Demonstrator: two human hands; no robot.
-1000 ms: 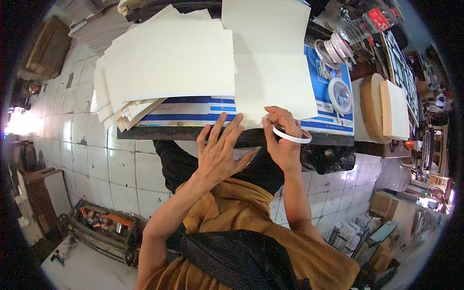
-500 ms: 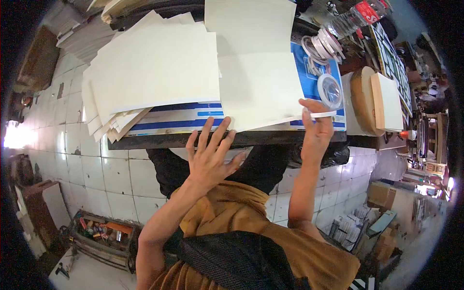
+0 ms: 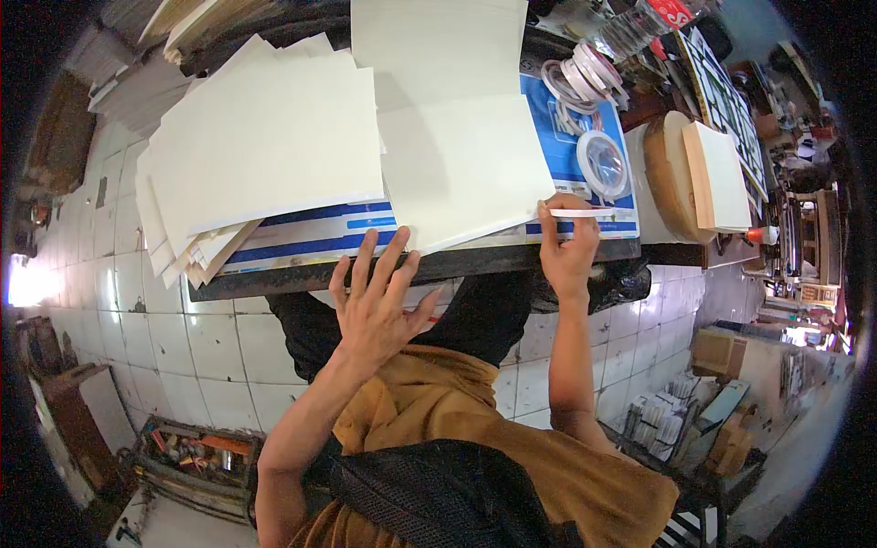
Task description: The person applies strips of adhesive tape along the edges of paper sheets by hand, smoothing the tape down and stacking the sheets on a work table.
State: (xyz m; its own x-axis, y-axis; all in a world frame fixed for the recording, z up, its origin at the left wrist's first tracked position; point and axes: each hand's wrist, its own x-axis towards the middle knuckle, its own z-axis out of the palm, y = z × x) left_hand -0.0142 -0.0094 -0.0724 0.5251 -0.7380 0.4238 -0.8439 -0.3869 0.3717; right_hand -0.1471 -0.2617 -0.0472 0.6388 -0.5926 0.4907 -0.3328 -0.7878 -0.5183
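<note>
A creased cream sheet (image 3: 466, 164) lies over the blue and white printed board (image 3: 320, 236). My left hand (image 3: 376, 297) has its fingers spread, the tips at the sheet's near left corner. At the near right corner, my right hand (image 3: 568, 242) is closed around a white tape roll (image 3: 585, 213), seen edge-on, with thumb and finger at the sheet's edge. A pile of fanned cream sheets (image 3: 274, 137) rests to the left. Another tape roll (image 3: 602, 164) lies flat just beyond my right hand.
Several stacked tape rolls (image 3: 585, 78) and a plastic bottle (image 3: 639, 27) are at the back right. A round wooden block (image 3: 667, 178) and a paper block (image 3: 722, 178) stand at the right. A tool box (image 3: 201, 457) sits at the lower left.
My right hand has moved right with the tape roll, along the sheet's near edge to its right corner. My left hand stays by the left corner. The view has shifted.
</note>
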